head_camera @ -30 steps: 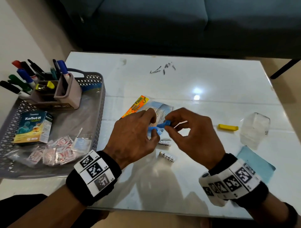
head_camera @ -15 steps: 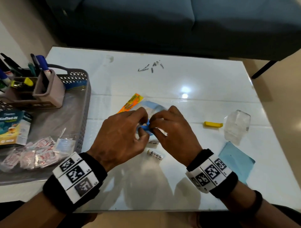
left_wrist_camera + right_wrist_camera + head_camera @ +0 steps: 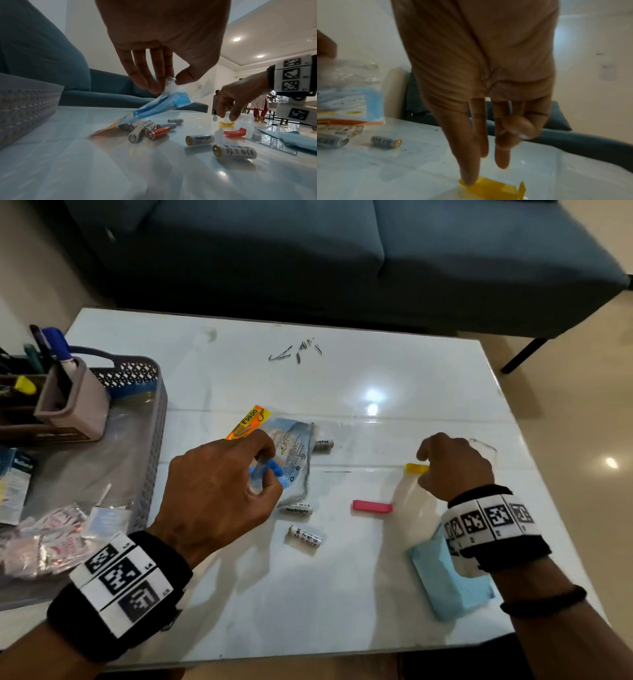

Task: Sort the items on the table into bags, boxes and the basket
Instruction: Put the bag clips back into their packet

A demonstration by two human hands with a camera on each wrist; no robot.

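Note:
My left hand (image 3: 269, 474) pinches the top of a clear plastic bag (image 3: 294, 460) with a blue zip strip and lifts that end off the white table (image 3: 342, 594). In the left wrist view, several batteries, one of them red (image 3: 159, 132), lie at the low end of the bag (image 3: 154, 106). Three loose batteries (image 3: 306, 535) lie around it. My right hand (image 3: 445, 467) is over at the right, its forefinger tip touching a yellow clip (image 3: 494, 189). A pink clip (image 3: 372, 506) lies between the two hands.
A grey basket (image 3: 150, 440) at the left holds a pen holder (image 3: 72, 402), a medicine box and sachets (image 3: 51, 529). A light blue pouch (image 3: 448, 580) lies under my right wrist. A clear container (image 3: 483, 445) stands behind the right hand. Small metal pins (image 3: 294, 354) lie far back.
My right hand let go of the bag's blue top and moved right to the yellow clip. A pink clip now lies on the table. The left hand still holds the bag.

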